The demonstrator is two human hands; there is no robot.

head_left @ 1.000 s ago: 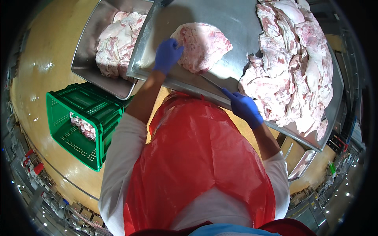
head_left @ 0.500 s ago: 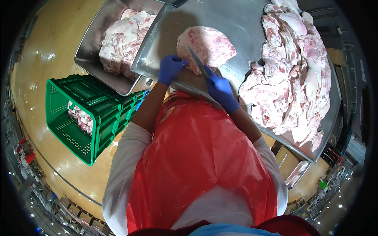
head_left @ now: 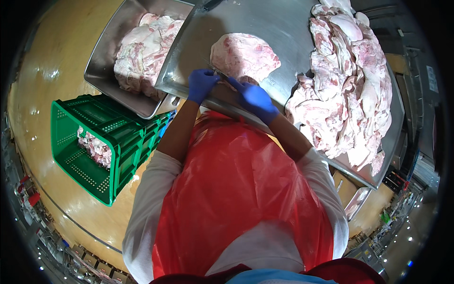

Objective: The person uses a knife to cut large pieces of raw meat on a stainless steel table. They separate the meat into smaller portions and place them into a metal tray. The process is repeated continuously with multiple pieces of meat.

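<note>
A flat, pale pink piece of raw meat lies on the metal table. My right hand, in a blue glove, is closed round a knife. The knife's thin blade points left and away, along the meat's near left edge. At that same edge my left hand, also gloved in blue, has its fingers pinched together close to the blade. What they pinch is hidden. Part of the meat's near side is behind my right hand.
A big heap of raw meat covers the table's right side. Left of the table, a metal tub holds more meat. Below it a green perforated crate contains small meat scraps. A dark-handled object rests at the far edge.
My right hand has moved slightly left and nearer me, swinging the knife from across the meat to its near left edge. My left hand stays pinched close to that edge.
</note>
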